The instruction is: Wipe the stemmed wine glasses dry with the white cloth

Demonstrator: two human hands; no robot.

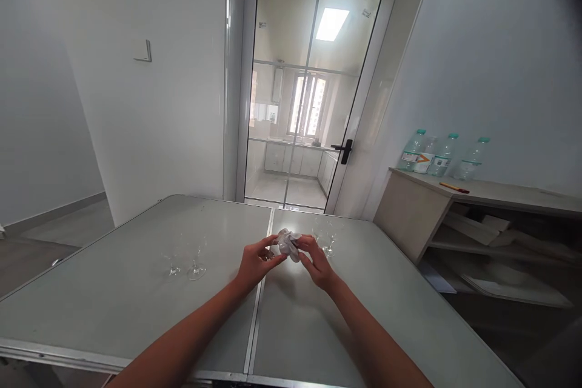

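Both my hands meet over the middle of a grey folding table (136, 303). My left hand (255, 262) and my right hand (316, 262) pinch a crumpled white cloth or tissue (287, 242) between their fingertips, just above the table's centre seam. I cannot tell whether something is wrapped inside the cloth. Two clear stemmed glasses (196, 257) stand upright to the left of my hands. Another clear stemmed glass (328, 237) stands just beyond my right hand.
A glass door with a black handle (343, 150) stands shut behind the table, a kitchen visible through it. At the right, a low wooden shelf unit (454, 206) carries three water bottles (443, 154) and an orange pen (453, 188).
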